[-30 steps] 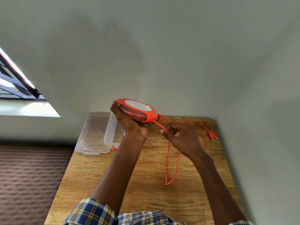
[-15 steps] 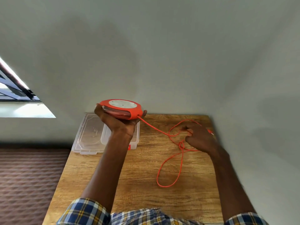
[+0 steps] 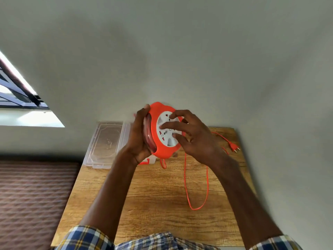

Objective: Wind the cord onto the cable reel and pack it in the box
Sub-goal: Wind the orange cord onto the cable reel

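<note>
My left hand (image 3: 137, 136) grips the orange cable reel (image 3: 160, 150) by its back and rim, tilted up so its white socket face (image 3: 167, 139) turns toward me. Several fingertips of my right hand (image 3: 193, 139) press on that white face. The orange cord (image 3: 207, 181) hangs from under the reel and lies in a long loop on the wooden table (image 3: 153, 204). Its plug (image 3: 233, 147) rests near the table's far right corner. The clear plastic box (image 3: 126, 134) stands behind my left hand, mostly hidden.
A clear lid (image 3: 104, 143) lies flat next to the box at the table's far left corner. A grey wall runs behind and to the right of the table. A patterned brown surface (image 3: 34, 195) lies to the left.
My right hand let go of the cord on the table and came up onto the reel's white face. My left hand tilted the reel upright and moved it right.
</note>
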The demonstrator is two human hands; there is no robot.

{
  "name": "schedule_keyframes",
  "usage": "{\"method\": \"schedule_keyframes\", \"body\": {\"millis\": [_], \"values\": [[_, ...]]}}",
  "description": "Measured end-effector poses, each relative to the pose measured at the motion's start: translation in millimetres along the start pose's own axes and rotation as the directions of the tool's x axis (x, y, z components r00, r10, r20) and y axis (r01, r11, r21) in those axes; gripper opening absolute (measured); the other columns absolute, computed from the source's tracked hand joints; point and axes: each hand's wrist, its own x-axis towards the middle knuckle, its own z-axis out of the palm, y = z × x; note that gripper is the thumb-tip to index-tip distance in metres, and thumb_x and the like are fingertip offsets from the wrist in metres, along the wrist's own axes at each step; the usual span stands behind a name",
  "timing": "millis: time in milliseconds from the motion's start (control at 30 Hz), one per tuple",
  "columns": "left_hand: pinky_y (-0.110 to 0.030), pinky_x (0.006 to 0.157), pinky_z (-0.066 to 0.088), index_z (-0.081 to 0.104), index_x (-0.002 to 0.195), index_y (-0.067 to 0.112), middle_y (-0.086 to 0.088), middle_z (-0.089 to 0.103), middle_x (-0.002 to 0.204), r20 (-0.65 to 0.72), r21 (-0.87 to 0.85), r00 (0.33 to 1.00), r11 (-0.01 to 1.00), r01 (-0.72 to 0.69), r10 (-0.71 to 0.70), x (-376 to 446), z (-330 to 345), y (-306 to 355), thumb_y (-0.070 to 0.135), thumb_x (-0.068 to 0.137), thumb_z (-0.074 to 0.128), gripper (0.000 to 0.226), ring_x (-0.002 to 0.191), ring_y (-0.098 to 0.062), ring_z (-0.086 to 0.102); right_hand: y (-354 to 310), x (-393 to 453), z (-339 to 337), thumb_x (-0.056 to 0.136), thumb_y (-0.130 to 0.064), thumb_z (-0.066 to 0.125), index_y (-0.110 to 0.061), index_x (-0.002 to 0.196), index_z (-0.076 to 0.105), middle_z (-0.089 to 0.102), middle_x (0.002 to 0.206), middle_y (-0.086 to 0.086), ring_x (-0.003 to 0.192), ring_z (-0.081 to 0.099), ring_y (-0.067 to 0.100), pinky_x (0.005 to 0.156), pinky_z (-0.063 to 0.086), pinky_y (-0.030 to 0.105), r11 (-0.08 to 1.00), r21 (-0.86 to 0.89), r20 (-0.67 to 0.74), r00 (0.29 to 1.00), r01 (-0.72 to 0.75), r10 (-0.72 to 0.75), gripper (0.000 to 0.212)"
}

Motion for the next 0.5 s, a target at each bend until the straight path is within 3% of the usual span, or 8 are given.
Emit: {"method": "schedule_keyframes", "body": {"millis": [167,267,367,500], "values": [[-0.052,0.098,0.054,0.06,0.145,0.011,-0.021,0.066,0.134,0.005,-0.07,1.0,0.997,0.011,-0.011,-11,-6,7,0.071,0.098,0.046,0.078,0.118,-0.039,0.066,-13,3,13,0.091,-0.031,0.075,-0.049,0.143,0.051,0.043,0.147,-0.008,0.131,0.045,0.018,0.095,0.055,0.043,0.984,-0.161,0.057,0.995,-0.07,0.081,0.06],[-0.053,0.101,0.054,0.056,0.15,0.009,-0.024,0.062,0.139,-0.036,-0.038,0.999,0.999,-0.019,0.018,-13,-8,12,0.068,0.099,0.044,0.078,0.123,-0.041,0.062,-20,8,22,0.09,-0.039,0.075,-0.052,0.148,0.04,0.048,0.141,-0.006,0.128,0.046,0.017,0.091,0.055,0.039,0.962,-0.238,0.012,0.99,-0.131,0.138,0.07],[-0.054,0.099,0.055,0.056,0.15,0.009,-0.024,0.064,0.138,-0.038,-0.049,0.999,0.998,-0.035,0.033,-13,-9,14,0.069,0.099,0.043,0.079,0.12,-0.04,0.065,-21,14,24,0.092,-0.038,0.071,-0.055,0.149,0.038,0.056,0.134,-0.005,0.12,0.049,0.018,0.089,0.053,0.038,0.957,-0.258,0.011,0.991,-0.129,0.137,0.069],[-0.05,0.091,0.061,0.062,0.145,0.01,-0.024,0.068,0.134,-0.042,-0.037,0.998,0.998,-0.046,0.045,-11,-7,16,0.066,0.098,0.047,0.075,0.116,-0.039,0.069,-22,18,25,0.093,-0.032,0.069,-0.054,0.15,0.041,0.062,0.141,-0.005,0.117,0.058,0.022,0.089,0.053,0.039,0.967,-0.219,0.052,0.988,-0.128,0.143,0.067]]}}
